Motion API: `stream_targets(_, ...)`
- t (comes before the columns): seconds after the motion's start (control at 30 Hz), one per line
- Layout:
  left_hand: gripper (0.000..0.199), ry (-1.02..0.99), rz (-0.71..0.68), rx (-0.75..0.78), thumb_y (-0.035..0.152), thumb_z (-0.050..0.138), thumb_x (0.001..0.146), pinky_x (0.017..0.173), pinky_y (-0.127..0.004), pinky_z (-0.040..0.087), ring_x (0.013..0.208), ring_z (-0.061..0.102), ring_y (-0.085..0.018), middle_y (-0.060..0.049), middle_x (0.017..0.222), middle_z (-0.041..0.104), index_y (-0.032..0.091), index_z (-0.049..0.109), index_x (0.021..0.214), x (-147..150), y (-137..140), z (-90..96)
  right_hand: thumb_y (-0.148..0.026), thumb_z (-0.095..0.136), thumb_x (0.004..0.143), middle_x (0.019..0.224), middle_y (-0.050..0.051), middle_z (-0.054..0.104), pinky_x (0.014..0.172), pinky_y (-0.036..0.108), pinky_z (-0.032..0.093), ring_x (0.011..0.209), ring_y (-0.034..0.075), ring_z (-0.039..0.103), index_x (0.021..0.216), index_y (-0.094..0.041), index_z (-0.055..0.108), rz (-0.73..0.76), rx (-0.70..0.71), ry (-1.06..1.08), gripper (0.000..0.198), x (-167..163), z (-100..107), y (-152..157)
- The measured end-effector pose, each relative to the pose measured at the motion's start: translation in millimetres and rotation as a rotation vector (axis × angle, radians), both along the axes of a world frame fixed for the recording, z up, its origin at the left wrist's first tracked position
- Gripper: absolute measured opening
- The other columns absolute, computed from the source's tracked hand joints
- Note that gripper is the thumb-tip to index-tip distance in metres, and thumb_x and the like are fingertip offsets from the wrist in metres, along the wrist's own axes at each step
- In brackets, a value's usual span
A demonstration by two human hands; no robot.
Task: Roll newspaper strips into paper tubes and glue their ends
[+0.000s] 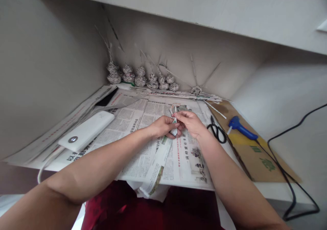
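Observation:
Both hands meet over the newspaper-covered table, gripping one newspaper strip (156,170) between them. My left hand (165,126) is closed on the strip near its rolled end. My right hand (189,121) pinches the narrow tip of that roll with thumb and fingers. From the hands, the flat part of the strip hangs down toward the table's front edge and the red clothing. Just beyond the fingers lies a small greyish crumpled piece (182,108), partly hidden by the right hand.
Several woven paper gourds (140,77) line the back wall, behind thin paper sticks (178,94). Black scissors (217,130) and a blue glue gun (241,127) on cardboard (265,158) lie right; its black cable loops downward. A white power bank (88,129) lies left. A shelf overhangs above.

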State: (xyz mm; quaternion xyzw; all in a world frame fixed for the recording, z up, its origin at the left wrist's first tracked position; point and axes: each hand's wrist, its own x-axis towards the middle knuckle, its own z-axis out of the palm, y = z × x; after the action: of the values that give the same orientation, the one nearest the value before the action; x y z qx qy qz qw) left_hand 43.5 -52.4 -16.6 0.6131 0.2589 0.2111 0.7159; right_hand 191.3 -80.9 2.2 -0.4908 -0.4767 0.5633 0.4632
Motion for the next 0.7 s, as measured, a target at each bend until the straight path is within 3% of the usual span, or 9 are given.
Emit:
stream_targets(0.07, 0.044, -0.010, -0.006, -0.004, 0.049, 0.067, 0.072, 0.065, -0.030, 0.055, 0.075, 0.065, -0.017, -0.008, 0.075, 0.066, 0.009, 0.065, 0.087, 0.1, -0.2, -0.4, -0.044, 0.075, 0.066, 0.047, -0.004, 0.056, 0.031, 0.028, 0.045, 0.033, 0.015, 0.052, 0.078, -0.019, 0.062, 0.036, -0.015, -0.005, 0.031, 1.8, 1.2, 0.4)
stream_targets(0.27, 0.041, -0.009, 0.002, -0.023, 0.047, 0.069, 0.070, 0.064, -0.029, 0.055, 0.071, 0.065, -0.016, -0.007, 0.074, 0.066, 0.009, 0.064, 0.082, 2.4, -4.0, -1.4, -0.044, 0.077, 0.062, 0.045, -0.006, 0.052, 0.027, 0.021, 0.033, 0.030, 0.008, 0.043, 0.060, -0.019, 0.051, -0.168, 0.020, 0.036, 0.036, -0.4, -1.2, 2.2)
stream_targets(0.47, 0.041, 0.013, -0.010, -0.034, 0.047, 0.067, 0.072, 0.063, -0.028, 0.054, 0.073, 0.065, -0.016, -0.008, 0.073, 0.066, 0.009, 0.064, 0.083, 0.9, -3.9, 1.6, -0.044, 0.074, 0.066, 0.053, -0.004, 0.057, 0.032, 0.024, 0.041, 0.035, 0.011, 0.049, 0.079, -0.018, 0.063, 0.020, -0.012, 0.023, 0.031, 4.2, 1.2, 1.2)
stream_targets(0.7, 0.038, 0.022, 0.008, -0.015, 0.045, 0.067, 0.073, 0.063, -0.028, 0.054, 0.073, 0.066, -0.017, -0.009, 0.075, 0.067, 0.008, 0.065, 0.083, 2.1, -5.1, 1.0, -0.044, 0.078, 0.061, 0.047, -0.005, 0.055, 0.027, 0.023, 0.035, 0.031, 0.010, 0.044, 0.061, -0.020, 0.052, -0.139, 0.022, 0.062, 0.035, -0.7, -3.6, 2.4)
